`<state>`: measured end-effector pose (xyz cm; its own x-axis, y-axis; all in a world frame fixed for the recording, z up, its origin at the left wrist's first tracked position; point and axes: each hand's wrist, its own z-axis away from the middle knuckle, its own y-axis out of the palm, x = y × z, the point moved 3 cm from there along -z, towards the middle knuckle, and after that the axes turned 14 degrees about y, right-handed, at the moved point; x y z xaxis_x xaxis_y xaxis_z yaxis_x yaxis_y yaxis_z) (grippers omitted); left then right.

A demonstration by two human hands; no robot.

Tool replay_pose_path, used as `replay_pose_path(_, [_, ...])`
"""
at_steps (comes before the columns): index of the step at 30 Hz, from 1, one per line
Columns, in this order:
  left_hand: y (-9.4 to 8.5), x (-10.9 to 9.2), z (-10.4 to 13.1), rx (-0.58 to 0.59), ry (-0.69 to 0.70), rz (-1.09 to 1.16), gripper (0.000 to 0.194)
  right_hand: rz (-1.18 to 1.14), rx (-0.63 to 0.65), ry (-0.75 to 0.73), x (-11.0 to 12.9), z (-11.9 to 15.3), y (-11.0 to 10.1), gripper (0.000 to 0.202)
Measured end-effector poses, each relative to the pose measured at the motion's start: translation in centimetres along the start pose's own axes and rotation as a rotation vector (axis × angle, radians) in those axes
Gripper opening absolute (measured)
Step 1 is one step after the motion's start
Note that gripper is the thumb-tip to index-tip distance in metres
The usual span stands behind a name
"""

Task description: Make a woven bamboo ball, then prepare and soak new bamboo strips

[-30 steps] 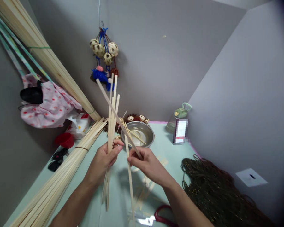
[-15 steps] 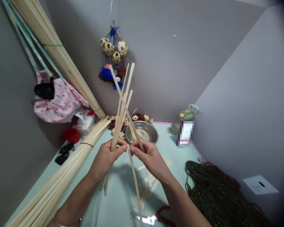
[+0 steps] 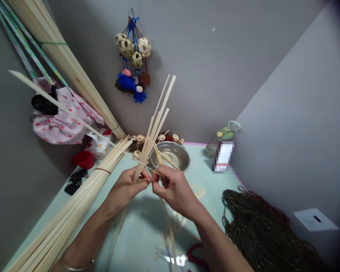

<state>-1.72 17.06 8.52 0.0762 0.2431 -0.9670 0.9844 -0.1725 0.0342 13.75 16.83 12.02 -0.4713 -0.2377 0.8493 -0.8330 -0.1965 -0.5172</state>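
Note:
Upright in my left hand (image 3: 127,190) stands a small bunch of pale bamboo strips (image 3: 153,139), gripped between thumb and fingers. My right hand (image 3: 177,190) is closed in a pinch on a long thin bamboo strip (image 3: 82,121), which slants far out to the upper left across the bunch. The fingertips of both hands meet or nearly meet. Another strip (image 3: 170,232) hangs below the right hand; whether it belongs to the same piece is hidden by the fingers. Scissors (image 3: 179,260) with red handles lie on the table under the hands, near loose cut strips (image 3: 198,194).
A metal basin (image 3: 188,160) with water and strips stands behind my hands. A long tied strip bundle (image 3: 82,200) leans along the left. Dark cord (image 3: 260,226) is heaped at right, near a bottle (image 3: 212,145) and a phone (image 3: 224,156). Woven balls (image 3: 137,59) hang on the wall.
The strip at my right hand has swung from steep to a low slant toward the upper left. My right hand has turned, its fingers more curled. The left hand keeps the bunch.

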Motion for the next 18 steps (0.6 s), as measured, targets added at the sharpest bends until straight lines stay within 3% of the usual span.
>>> replay_pose_path(3, [0.1, 0.3, -0.1, -0.020, -0.031, 0.100, 0.025, -0.031, -0.042, -0.024, 0.2, 0.0, 0.1, 0.012])
replay_pose_path(7, [0.0, 0.1, -0.4, -0.072, -0.032, 0.151, 0.028, -0.278, -0.083, 0.094, -0.3, -0.2, -0.4, 0.008])
replay_pose_path(10, [-0.1, -0.1, -0.5, -0.098, -0.028, 0.189, 0.029, -0.382, 0.038, 0.171, -0.8, -0.4, -0.7, 0.015])
replay_pose_path(14, [-0.1, 0.0, -0.4, -0.125, -0.033, 0.219, 0.026, -0.296, 0.282, 0.186, -1.0, -0.3, -0.3, 0.023])
replay_pose_path(16, [-0.1, 0.1, -0.4, -0.137, -0.033, 0.230, 0.025, -0.307, 0.318, 0.195, -0.9, -0.3, -0.2, 0.023])
replay_pose_path(18, [-0.1, 0.2, -0.4, -0.151, -0.028, 0.244, 0.025, -0.374, 0.260, 0.213, -1.0, -0.5, -0.3, 0.021])
